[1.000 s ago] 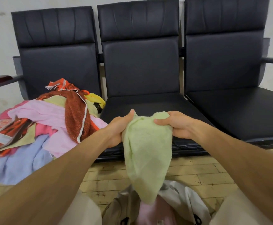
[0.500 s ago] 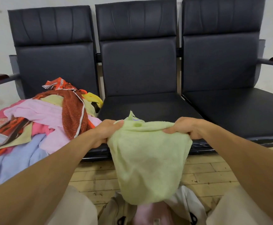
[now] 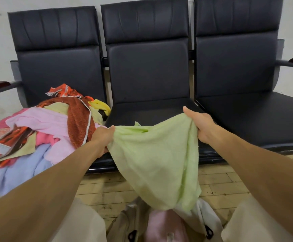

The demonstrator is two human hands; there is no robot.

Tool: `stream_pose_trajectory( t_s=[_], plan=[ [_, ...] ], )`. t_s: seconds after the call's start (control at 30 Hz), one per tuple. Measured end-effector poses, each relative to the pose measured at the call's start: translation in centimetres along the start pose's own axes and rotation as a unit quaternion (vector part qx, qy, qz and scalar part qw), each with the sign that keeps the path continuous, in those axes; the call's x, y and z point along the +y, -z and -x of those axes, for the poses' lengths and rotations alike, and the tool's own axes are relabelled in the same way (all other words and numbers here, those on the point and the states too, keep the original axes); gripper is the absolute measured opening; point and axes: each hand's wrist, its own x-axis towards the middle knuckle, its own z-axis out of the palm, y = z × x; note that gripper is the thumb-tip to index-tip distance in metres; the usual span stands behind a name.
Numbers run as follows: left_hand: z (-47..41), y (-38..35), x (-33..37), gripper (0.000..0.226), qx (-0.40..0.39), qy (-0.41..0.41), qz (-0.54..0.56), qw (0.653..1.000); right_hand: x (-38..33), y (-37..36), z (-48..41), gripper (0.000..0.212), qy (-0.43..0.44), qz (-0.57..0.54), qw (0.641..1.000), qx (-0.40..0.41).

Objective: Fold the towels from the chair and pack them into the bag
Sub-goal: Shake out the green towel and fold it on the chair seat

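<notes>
"Lime-green terry, that towel [image 3: 156, 154]. How does it hang?"

"It is stretched between the person's two hands, in front of the front edge of the middle seat [image 3: 151, 112]. Its top edge sags and bunches, with a small corner poking up. The rest falls in a soft, crumpled cone."

"And the hands?"

"The left hand [image 3: 102, 137] has its fingers curled tight round a gathered bunch at the left end. The right hand [image 3: 199, 124] sits higher and holds the right end, thumb pointing up along the cloth. Its fingers are hidden behind the towel."

"Where does the low end reach?"

"It comes down over the mouth of the pale bag [image 3: 205, 222], which stands open on the wooden floor [image 3: 220, 180] between the person's knees. A pink towel [image 3: 161, 222] lies inside. Whether the green tip touches it cannot be told."

"The other towels?"

"They lie in a loose heap [image 3: 37, 130] on the left seat and spill over its front edge. There are pink, pale blue, yellow, rust-red with white trim, and an orange print."
</notes>
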Motion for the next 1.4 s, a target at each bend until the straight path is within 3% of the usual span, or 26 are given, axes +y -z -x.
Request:
stream_pose_trajectory(
  t_s=[0.27, 0.4, 0.5, 0.57, 0.63, 0.73, 0.87, 1.07, 1.27, 1.33, 1.4],
  plan=[
    [-0.8, 2.0, 0.0, 0.048, 0.020, 0.035, 0.066, 0.997, 0.3, 0.7, -0.1, 0.015, 0.063, 0.001, 0.987, 0.150],
    [-0.2, 1.8, 0.2, 0.031, -0.007, 0.068, 0.185, 0.980, 0.2, 0.9, 0.0, 0.043, 0.002, -0.038, 0.987, 0.158],
    [0.8, 1.8, 0.7, 0.021, -0.053, 0.075, 0.230, 0.969, -0.1, 1.5, 0.4, 0.066, -0.051, -0.037, 0.994, 0.094],
    [1.4, 2.2, 1.0, 0.026, -0.097, 0.086, 0.238, 0.963, -0.2, 1.8, 0.5, 0.068, -0.081, -0.005, 0.995, 0.053],
    [1.5, 2.7, 1.1, 0.037, -0.122, 0.079, 0.227, 0.963, 0.1, 1.7, 0.4, 0.055, -0.082, 0.045, 0.995, 0.044],
    [1.3, 2.7, 1.0, 0.040, -0.132, 0.049, 0.153, 0.978, 0.5, 1.4, 0.7, 0.015, 0.017, 0.149, 0.988, 0.044],
    [1.7, 2.7, 0.4, 0.028, -0.108, -0.017, 0.004, 0.994, 0.5, 1.5, 1.8, 0.050, 0.049, 0.238, 0.970, -0.013],
    [2.3, 4.9, -0.7, 0.024, -0.082, -0.054, -0.107, 0.989, 0.0, 3.0, 2.7, 0.029, 0.011, 0.229, 0.973, -0.034],
    [1.8, 5.8, -0.2, 0.024, -0.046, -0.078, -0.026, 0.996, -0.2, 3.4, 2.7, 0.007, 0.098, 0.139, 0.984, 0.059],
    [1.5, 6.0, 0.2, 0.036, -0.027, -0.080, 0.046, 0.995, -0.3, 3.8, 2.8, 0.007, 0.100, 0.117, 0.986, 0.070],
    [1.5, 5.7, 0.6, 0.029, -0.017, -0.074, 0.119, 0.990, -0.5, 4.0, 2.9, 0.010, 0.097, 0.106, 0.987, 0.073]
  ],
)
